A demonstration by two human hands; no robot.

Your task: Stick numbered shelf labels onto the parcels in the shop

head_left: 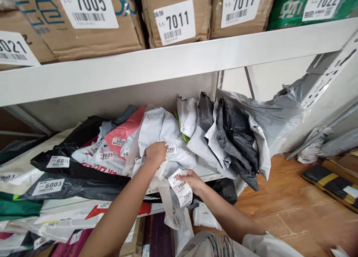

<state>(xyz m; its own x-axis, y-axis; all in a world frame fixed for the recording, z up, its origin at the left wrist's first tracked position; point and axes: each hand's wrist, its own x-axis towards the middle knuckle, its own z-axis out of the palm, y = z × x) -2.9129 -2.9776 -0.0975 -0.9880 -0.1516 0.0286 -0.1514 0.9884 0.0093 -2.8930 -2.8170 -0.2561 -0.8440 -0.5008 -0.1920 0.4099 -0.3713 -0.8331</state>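
My left hand (155,152) is closed on a white poly-bag parcel (163,136) lying on the lower shelf, gripping its crumpled top next to a small numbered label (171,149). My right hand (190,180) is closed on a strip of white number labels (181,190) reading 7004 and 7005, held just in front of the shelf edge. More white, grey and black mailer bags (229,137) lean to the right of the parcel.
Black, pink and white labelled bags (58,162) lie piled at the left of the lower shelf. Cardboard boxes numbered 7005 (84,22), 7011 (176,18) and 7017 stand on the white upper shelf (167,61). Parcels lie on the wooden floor (293,205) at right.
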